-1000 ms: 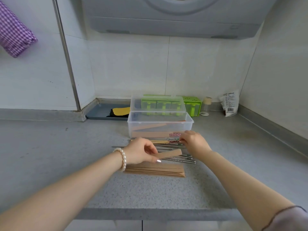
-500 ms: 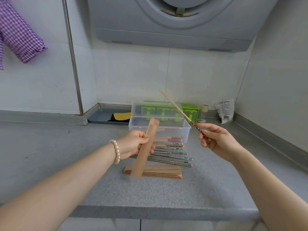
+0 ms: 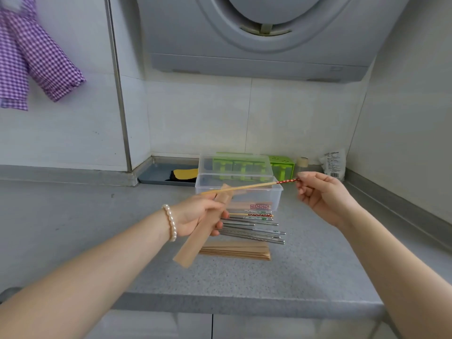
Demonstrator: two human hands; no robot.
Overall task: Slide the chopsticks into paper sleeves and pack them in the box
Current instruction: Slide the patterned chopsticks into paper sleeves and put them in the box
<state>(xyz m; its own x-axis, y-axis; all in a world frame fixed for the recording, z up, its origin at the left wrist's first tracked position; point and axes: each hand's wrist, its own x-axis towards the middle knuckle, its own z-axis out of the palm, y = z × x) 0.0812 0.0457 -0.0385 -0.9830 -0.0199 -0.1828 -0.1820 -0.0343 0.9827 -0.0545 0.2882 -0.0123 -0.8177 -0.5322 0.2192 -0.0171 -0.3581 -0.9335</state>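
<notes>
My left hand (image 3: 195, 216) grips a brown paper sleeve (image 3: 195, 241) that slants down to the left above the counter. My right hand (image 3: 320, 196) pinches the red-patterned end of a wooden chopstick (image 3: 244, 188), held almost level, its thin tip just left of the sleeve's upper end. Behind them stands a clear plastic box (image 3: 274, 192) with sleeved chopsticks on its floor. More chopsticks (image 3: 254, 226), wooden and metal, lie in a row in front of the box. A stack of paper sleeves (image 3: 239, 250) lies nearest to me.
The box's clear lid (image 3: 208, 165) leans behind it, before a green organiser (image 3: 281, 165). A small jar (image 3: 302, 165) and a white packet (image 3: 333, 165) stand at the back right. A grey tray (image 3: 156, 172) sits back left. The counter edge (image 3: 244, 304) runs below.
My right hand has swung the chopstick down from a steep slant to nearly level, its tip now at the sleeve's top. My left hand lifted the sleeve slightly. The view tilted upward.
</notes>
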